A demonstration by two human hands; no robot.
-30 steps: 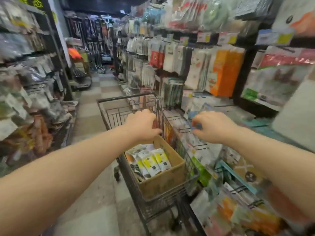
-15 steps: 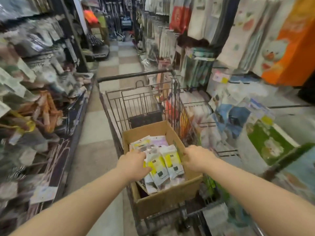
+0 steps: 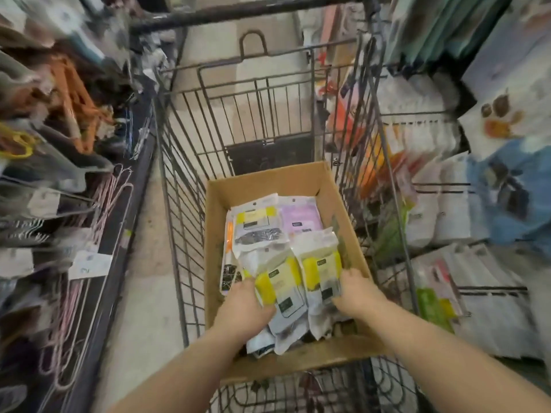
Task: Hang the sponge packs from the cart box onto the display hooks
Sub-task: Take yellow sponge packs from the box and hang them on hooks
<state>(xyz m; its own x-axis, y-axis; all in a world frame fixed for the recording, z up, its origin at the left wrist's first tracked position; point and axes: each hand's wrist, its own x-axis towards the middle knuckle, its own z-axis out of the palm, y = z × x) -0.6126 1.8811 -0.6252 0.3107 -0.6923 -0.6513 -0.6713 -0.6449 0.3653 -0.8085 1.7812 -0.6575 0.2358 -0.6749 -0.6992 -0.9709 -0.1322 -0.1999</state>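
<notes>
Both of your hands have pushed further into the box (image 3: 268, 181) since half a second ago, and your view has tipped down over it. Your left hand (image 3: 243, 305) curls round the left edge of the yellow-labelled sponge packs (image 3: 283, 281) at the box's near end, while your right hand (image 3: 354, 293) grips their right edge. More packs lie toward the box's far end, and the box itself sits inside the wire cart (image 3: 238, 14).
</notes>
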